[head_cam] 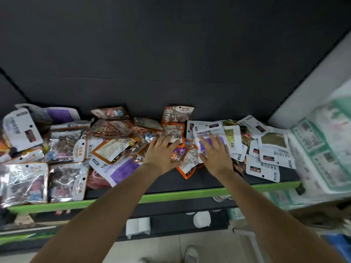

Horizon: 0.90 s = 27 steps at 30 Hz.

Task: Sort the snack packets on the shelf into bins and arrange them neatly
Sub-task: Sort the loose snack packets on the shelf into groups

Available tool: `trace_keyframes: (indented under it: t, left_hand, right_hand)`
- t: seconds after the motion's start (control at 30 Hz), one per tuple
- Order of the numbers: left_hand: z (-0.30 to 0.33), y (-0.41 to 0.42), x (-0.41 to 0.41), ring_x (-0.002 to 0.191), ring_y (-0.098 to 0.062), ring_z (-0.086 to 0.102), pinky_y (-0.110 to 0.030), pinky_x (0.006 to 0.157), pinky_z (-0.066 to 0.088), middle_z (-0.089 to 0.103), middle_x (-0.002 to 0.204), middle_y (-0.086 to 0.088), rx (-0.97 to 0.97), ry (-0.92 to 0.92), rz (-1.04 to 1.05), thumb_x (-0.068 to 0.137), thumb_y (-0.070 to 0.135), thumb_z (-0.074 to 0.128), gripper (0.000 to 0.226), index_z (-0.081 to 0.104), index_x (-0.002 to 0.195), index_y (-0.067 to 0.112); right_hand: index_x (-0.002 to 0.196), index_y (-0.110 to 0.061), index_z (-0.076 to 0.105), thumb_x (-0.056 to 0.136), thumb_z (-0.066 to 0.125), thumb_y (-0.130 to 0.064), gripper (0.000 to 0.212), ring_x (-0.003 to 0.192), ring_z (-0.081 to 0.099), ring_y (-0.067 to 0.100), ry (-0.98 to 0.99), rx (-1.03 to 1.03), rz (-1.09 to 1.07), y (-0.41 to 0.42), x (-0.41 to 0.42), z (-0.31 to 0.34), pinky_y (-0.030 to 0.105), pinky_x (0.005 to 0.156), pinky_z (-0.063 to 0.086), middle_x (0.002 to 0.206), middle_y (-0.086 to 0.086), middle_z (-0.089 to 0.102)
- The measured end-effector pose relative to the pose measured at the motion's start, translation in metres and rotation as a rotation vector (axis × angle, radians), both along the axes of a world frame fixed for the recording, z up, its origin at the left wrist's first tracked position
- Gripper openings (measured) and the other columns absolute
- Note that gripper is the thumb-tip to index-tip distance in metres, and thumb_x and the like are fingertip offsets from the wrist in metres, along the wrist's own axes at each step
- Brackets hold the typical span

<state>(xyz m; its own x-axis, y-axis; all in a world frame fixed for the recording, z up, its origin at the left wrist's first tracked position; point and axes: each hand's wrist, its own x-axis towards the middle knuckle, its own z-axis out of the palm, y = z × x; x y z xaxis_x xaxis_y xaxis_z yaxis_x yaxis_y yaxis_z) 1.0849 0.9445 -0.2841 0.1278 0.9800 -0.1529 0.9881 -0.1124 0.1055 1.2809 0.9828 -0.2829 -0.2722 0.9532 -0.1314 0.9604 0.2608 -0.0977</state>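
A dark shelf [209, 184] with a green front edge carries a loose heap of snack packets [117, 147] spreading outward from both hands. The left hand [161, 155] and right hand [215, 155] lie flat, fingers spread, gripping nothing. Sorting seems barely begun; next, pinch a single packet.

a dark panel [171, 54] backs the green-edged shelf [190, 192]; a white wall [313, 76] stands at right, pale floor tiles [218, 249] below, with white rolls [202, 219] on a lower shelf.
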Motion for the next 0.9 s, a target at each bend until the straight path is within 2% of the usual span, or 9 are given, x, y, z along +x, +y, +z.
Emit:
trace_keyframes:
  t: [0.17, 0.37, 0.5, 0.57, 0.67, 0.73, 0.8, 0.83, 0.9]
  left_hand:
    - [-0.009, 0.014, 0.014, 0.145, -0.03, -0.011, -0.051, 0.114, -0.01, -0.013, 0.158, -0.004, -0.11, 0.091, 0.03, 0.081, 0.078, 0.034, 0.087, -0.003, 0.149, 0.039]
    - [-0.015, 0.008, -0.006, 0.145, -0.024, -0.014, -0.041, 0.116, -0.008, -0.015, 0.158, -0.004, -0.114, 0.185, 0.02, 0.085, 0.072, 0.033, 0.082, -0.007, 0.148, 0.039]
    - [-0.009, -0.009, -0.018, 0.147, -0.02, -0.006, -0.039, 0.12, -0.001, 0.001, 0.16, -0.001, -0.073, -0.044, -0.057, 0.091, 0.054, 0.047, 0.071, 0.017, 0.15, 0.029]
    - [-0.005, -0.028, -0.032, 0.145, -0.021, 0.017, -0.042, 0.117, 0.02, 0.022, 0.156, -0.002, 0.013, -0.225, -0.067, 0.09, 0.038, 0.06, 0.062, 0.035, 0.145, 0.023]
    - [-0.002, -0.059, -0.061, 0.128, -0.027, 0.047, -0.05, 0.098, 0.045, 0.049, 0.141, -0.006, 0.229, -0.2, -0.07, 0.079, 0.036, 0.073, 0.055, 0.057, 0.128, 0.017]
    - [-0.001, -0.077, -0.081, 0.135, -0.026, 0.039, -0.05, 0.107, 0.037, 0.043, 0.145, -0.004, 0.151, -0.144, -0.032, 0.076, 0.062, 0.055, 0.075, 0.05, 0.135, 0.016]
    - [-0.004, -0.093, -0.093, 0.146, -0.02, 0.01, -0.04, 0.12, 0.008, 0.018, 0.157, 0.0, -0.017, -0.003, -0.034, 0.067, 0.082, 0.03, 0.103, 0.028, 0.148, 0.017]
    - [-0.006, -0.098, -0.095, 0.147, -0.018, -0.004, -0.037, 0.118, -0.002, 0.006, 0.159, 0.001, -0.067, 0.077, -0.036, 0.069, 0.083, 0.029, 0.106, 0.017, 0.151, 0.018]
    - [-0.007, -0.104, -0.094, 0.145, -0.018, -0.016, -0.038, 0.117, -0.004, -0.005, 0.16, 0.0, -0.125, 0.143, -0.006, 0.078, 0.077, 0.04, 0.099, 0.009, 0.152, 0.018]
  right_hand:
    - [0.15, -0.038, -0.001, 0.099, 0.025, -0.051, 0.058, 0.145, -0.014, 0.029, -0.151, -0.082, 0.094, 0.015, 0.016, -0.012, 0.049, 0.117, 0.002, 0.159, -0.002, -0.014]
    - [0.151, -0.032, 0.002, 0.101, 0.026, -0.043, 0.057, 0.145, -0.012, 0.033, -0.252, -0.06, -0.062, 0.029, 0.044, -0.003, 0.051, 0.117, 0.004, 0.159, 0.0, -0.013]
    - [0.151, -0.022, 0.014, 0.1, 0.036, -0.034, 0.056, 0.147, 0.0, 0.026, -0.05, -0.018, 0.024, 0.019, 0.017, 0.005, 0.047, 0.118, 0.015, 0.16, 0.004, 0.002]
    - [0.151, -0.025, 0.011, 0.099, 0.04, -0.037, 0.061, 0.147, 0.002, 0.023, 0.118, -0.051, 0.16, 0.005, -0.007, 0.005, 0.045, 0.117, 0.02, 0.159, 0.003, 0.004]
    - [0.151, -0.03, 0.008, 0.095, 0.047, -0.043, 0.069, 0.147, 0.0, 0.021, 0.24, -0.163, 0.247, -0.013, -0.045, -0.004, 0.045, 0.118, 0.018, 0.16, 0.0, 0.001]
    - [0.151, -0.033, 0.004, 0.094, 0.045, -0.05, 0.072, 0.147, -0.005, 0.022, 0.179, -0.233, 0.254, -0.02, -0.065, -0.013, 0.048, 0.118, 0.013, 0.16, -0.001, -0.006]
    - [0.15, -0.035, -0.003, 0.094, 0.039, -0.056, 0.073, 0.146, -0.009, 0.024, 0.046, -0.281, 0.237, -0.026, -0.078, -0.022, 0.051, 0.117, 0.004, 0.158, 0.001, -0.017]
    - [0.15, -0.035, -0.005, 0.094, 0.036, -0.058, 0.073, 0.146, -0.01, 0.026, -0.003, -0.282, 0.224, -0.029, -0.083, -0.025, 0.052, 0.116, 0.002, 0.157, 0.003, -0.021]
    - [0.15, -0.033, -0.007, 0.094, 0.034, -0.059, 0.073, 0.146, -0.01, 0.029, -0.042, -0.26, 0.204, -0.033, -0.088, -0.027, 0.053, 0.115, 0.002, 0.156, 0.005, -0.023]
